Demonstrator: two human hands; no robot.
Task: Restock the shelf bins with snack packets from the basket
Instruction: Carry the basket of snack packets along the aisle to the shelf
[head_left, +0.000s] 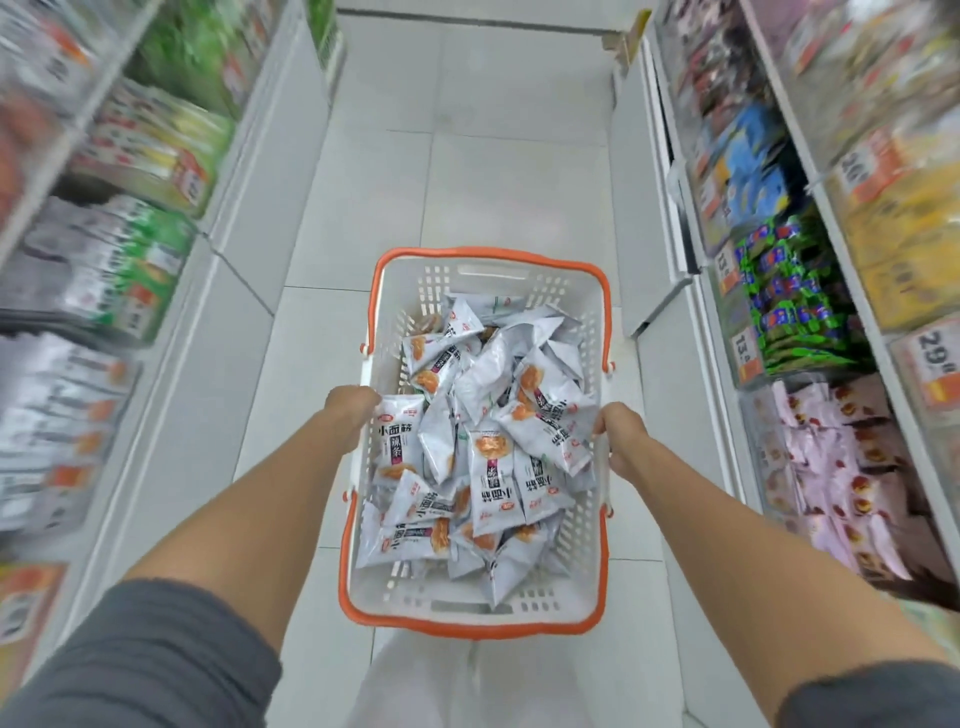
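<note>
Tiled aisle (467, 182). Clasps white orange-handled plastic basket (410, 291), left hand (352, 413) nine o'clock, right hand (623, 441) three. Expect light, slippery silver foil snack packets (488, 457); pinch crimped edges.

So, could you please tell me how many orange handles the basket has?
2. One orange handle is folded down round the far end of the basket, the other handle round the near end. Neither is hidden.
</note>
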